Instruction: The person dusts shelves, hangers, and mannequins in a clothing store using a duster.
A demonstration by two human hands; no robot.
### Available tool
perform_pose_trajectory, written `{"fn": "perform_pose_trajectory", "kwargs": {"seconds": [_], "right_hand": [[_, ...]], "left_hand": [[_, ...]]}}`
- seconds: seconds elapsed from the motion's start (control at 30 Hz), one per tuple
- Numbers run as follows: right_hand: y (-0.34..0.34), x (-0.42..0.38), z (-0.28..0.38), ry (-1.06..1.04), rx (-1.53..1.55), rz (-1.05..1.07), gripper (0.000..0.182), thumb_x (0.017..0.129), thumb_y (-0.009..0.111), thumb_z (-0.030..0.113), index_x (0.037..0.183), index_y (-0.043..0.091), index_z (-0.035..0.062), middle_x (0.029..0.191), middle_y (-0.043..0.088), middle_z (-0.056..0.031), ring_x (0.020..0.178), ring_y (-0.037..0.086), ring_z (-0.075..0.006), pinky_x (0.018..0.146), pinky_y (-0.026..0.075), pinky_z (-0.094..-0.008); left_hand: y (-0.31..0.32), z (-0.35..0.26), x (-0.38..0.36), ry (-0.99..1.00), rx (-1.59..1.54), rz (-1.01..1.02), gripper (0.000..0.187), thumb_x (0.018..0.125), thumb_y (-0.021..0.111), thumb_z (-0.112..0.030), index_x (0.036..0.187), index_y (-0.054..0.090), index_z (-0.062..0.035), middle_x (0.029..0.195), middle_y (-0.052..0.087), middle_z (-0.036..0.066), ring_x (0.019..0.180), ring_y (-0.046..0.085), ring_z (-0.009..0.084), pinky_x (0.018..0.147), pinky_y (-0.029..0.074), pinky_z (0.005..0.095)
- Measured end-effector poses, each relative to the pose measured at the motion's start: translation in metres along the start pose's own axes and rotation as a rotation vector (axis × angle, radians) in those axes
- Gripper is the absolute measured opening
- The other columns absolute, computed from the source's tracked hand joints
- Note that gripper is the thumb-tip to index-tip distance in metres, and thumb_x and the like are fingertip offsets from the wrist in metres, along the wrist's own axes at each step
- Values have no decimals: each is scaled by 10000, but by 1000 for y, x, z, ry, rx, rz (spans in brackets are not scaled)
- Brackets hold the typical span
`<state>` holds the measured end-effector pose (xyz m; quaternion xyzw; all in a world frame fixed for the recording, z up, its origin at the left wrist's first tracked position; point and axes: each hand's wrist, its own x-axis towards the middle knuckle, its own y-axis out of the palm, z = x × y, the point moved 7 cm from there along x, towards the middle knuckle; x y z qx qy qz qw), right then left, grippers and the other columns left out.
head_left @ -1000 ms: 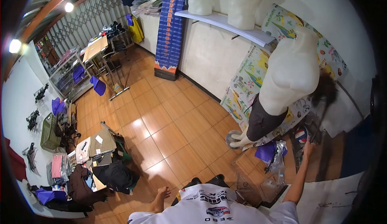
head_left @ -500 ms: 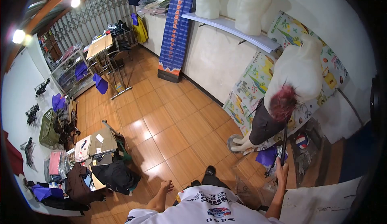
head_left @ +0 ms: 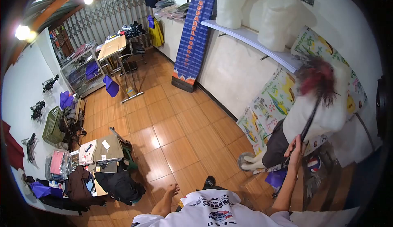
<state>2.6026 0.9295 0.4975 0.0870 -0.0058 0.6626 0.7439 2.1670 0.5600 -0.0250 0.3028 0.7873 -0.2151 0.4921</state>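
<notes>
My right hand (head_left: 295, 150) is wrapped round the black handle of a feather duster (head_left: 317, 79). Its dark red and black feathers overlap the upper chest and shoulder of a white mannequin (head_left: 305, 114) dressed in dark shorts (head_left: 275, 148). The mannequin leans along the right-hand wall, over a colourful patterned sheet (head_left: 262, 109). Away to the left, my left hand (head_left: 173, 189) hangs in the air above the tiled floor, holding nothing, its fingers loosely apart.
White torso forms (head_left: 275, 20) stand on a wall shelf (head_left: 249, 41) above. A tall blue banner stand (head_left: 192, 43) leans against the wall. Folded clothes (head_left: 107, 153) lie on a low table at left, near a green crate (head_left: 53, 124). A ball (head_left: 314, 164) sits below the mannequin.
My right hand has risen, lifting the duster from the mannequin's waist to its upper chest and shoulder. The view has shifted slightly. My left hand stays low and free.
</notes>
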Motion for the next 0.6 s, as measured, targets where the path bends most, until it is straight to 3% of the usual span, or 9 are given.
{"fn": "perform_pose_trajectory", "kwargs": {"seconds": [0.1,0.2,0.23,0.3,0.37,0.43,0.5,0.57,0.6], "right_hand": [[8,35,-7,-228,-156,-159,456,1018,477,407,720,446,62,513,425,-17,332,418,-162,366,394,-310],[29,42,-18,202,23,25,405,1008,491,393,774,488,63,480,420,-28,318,421,-172,342,381,-310],[32,42,-21,202,20,24,405,1008,491,393,774,488,63,480,420,-28,318,421,-172,342,381,-310],[38,38,-25,121,-117,97,389,1001,499,415,797,494,83,501,400,-12,326,401,-152,316,337,-296],[47,41,-28,-11,-154,31,416,1001,501,421,784,486,67,514,413,-10,343,409,-138,321,332,-281],[34,43,-19,-311,-304,-260,416,1002,501,394,783,492,40,494,415,-19,348,400,-125,325,334,-285],[23,43,-26,-310,-313,-333,422,1000,511,398,776,498,40,504,437,-19,345,395,-125,322,323,-276],[37,32,-39,126,-175,-54,429,994,525,417,791,513,40,512,455,-19,341,396,-128,319,322,-273],[45,21,-40,124,-168,-75,429,994,525,417,791,513,40,512,455,-19,341,396,-128,319,322,-273]], "left_hand": [[-19,18,37,-121,-41,22,303,978,512,-288,1238,581,-148,880,574,2,736,606,201,693,500,407],[-33,18,53,-168,-96,39,196,977,522,-309,1101,592,-174,747,549,-10,704,612,203,696,504,412],[-36,13,52,-170,-94,40,196,977,522,-309,1101,592,-174,747,549,-10,704,612,203,696,504,412],[-46,3,46,-142,-80,-15,157,980,519,-309,1032,575,-171,752,552,-6,717,621,208,710,513,421],[-55,-15,58,-147,-51,-9,176,976,528,-303,1064,576,-158,822,567,2,764,629,214,730,517,429],[-68,-33,67,-151,-6,-4,200,971,537,-297,1095,578,-145,893,582,10,812,637,220,749,522,437],[-77,-66,75,-103,30,12,234,951,571,-279,1120,575,-117,982,585,39,877,635,235,762,527,447],[-97,-94,99,-61,9,30,268,928,609,-275,1139,574,-114,1003,610,74,900,643,262,779,530,471],[-106,-111,107,-52,62,14,323,926,614,-287,1196,555,-120,1133,605,90,947,648,290,810,530,497]]}}
